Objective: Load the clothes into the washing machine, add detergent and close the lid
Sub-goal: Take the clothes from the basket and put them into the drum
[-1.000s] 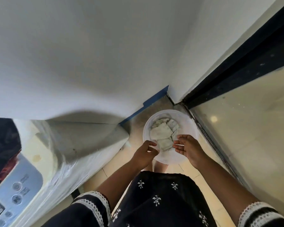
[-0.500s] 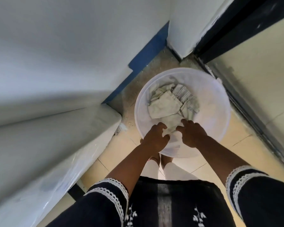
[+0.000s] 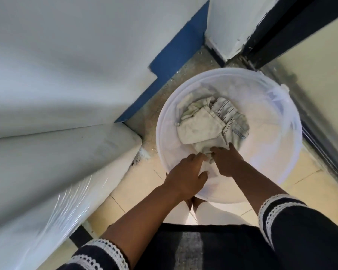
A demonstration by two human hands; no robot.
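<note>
A round white laundry basket (image 3: 277, 106) stands on the tiled floor in front of me. Inside it lie crumpled cream and striped clothes (image 3: 201, 127). My left hand (image 3: 185, 178) reaches over the near rim, its fingers curled into the near edge of the cloth. My right hand (image 3: 225, 160) is beside it, fingers dug into the same bunch of fabric. The washing machine (image 3: 53, 166), white and wrapped in clear film, fills the left side; its lid and controls are out of view.
A white wall with a blue skirting strip (image 3: 174, 61) runs behind the basket. A dark door frame (image 3: 281, 30) and its floor track border the right side. Cream floor tiles (image 3: 310, 188) lie around the basket. My dark dress covers the bottom of the view.
I have bent down much closer to the basket. Both hands went from hovering above the rim to reaching inside and taking hold of the clothes. The machine's control panel left the view.
</note>
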